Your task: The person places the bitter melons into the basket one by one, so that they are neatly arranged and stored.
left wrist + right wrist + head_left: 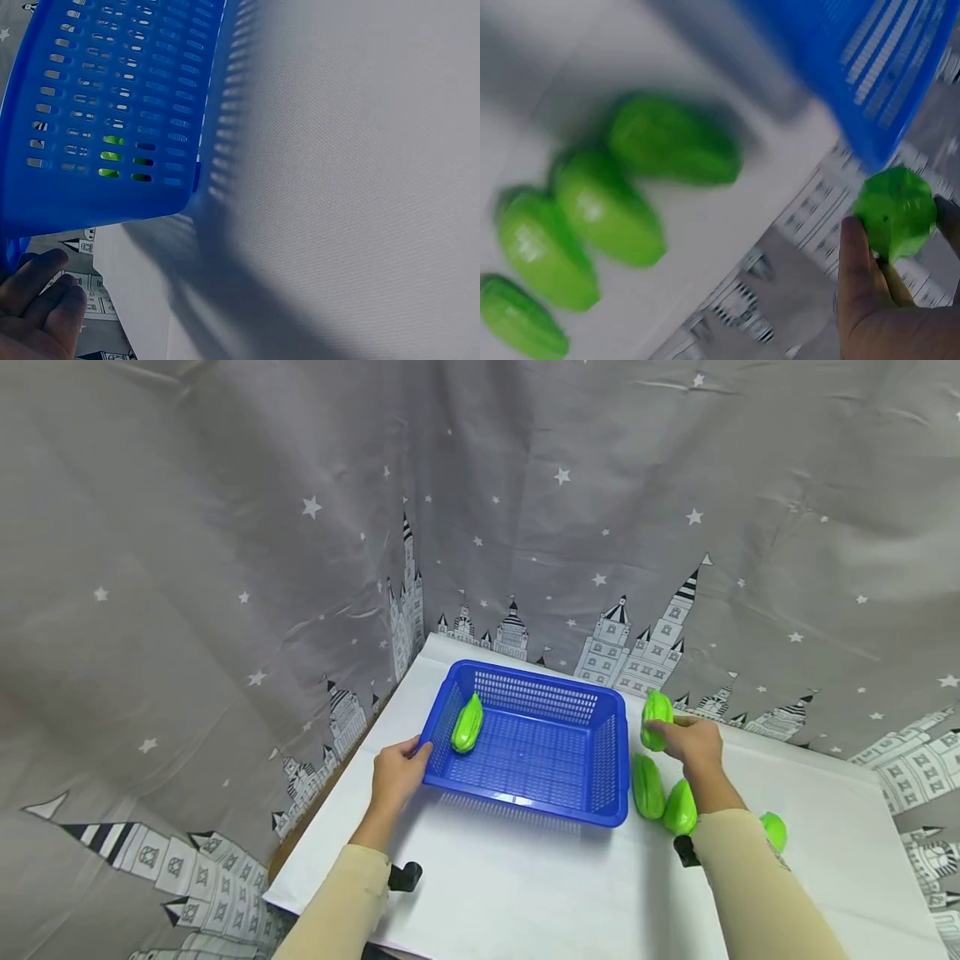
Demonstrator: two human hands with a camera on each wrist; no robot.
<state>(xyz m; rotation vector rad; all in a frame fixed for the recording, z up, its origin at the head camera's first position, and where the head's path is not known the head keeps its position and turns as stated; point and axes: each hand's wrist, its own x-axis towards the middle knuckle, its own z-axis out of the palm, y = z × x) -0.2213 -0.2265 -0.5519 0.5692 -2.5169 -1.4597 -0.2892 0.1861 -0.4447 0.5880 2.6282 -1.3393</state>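
A blue plastic basket (525, 806) stands on the white table, one green ribbed vegetable (467, 724) lying inside at its left. My left hand (397, 775) grips the basket's left rim, thumb on top; the left wrist view shows the curled fingers (46, 300) below the rim. Just right of the basket, my right hand (696, 745) pinches another green vegetable (657, 720) between thumb and fingers, raised off the table. The right wrist view shows this held piece (896, 213) end-on, near the basket's corner.
Several more green vegetables lie on the table right of the basket, among them one (648, 787) close to its wall and one (773, 832) beyond my right sleeve. A grey curtain (510, 510) with castles and stars hangs behind the table.
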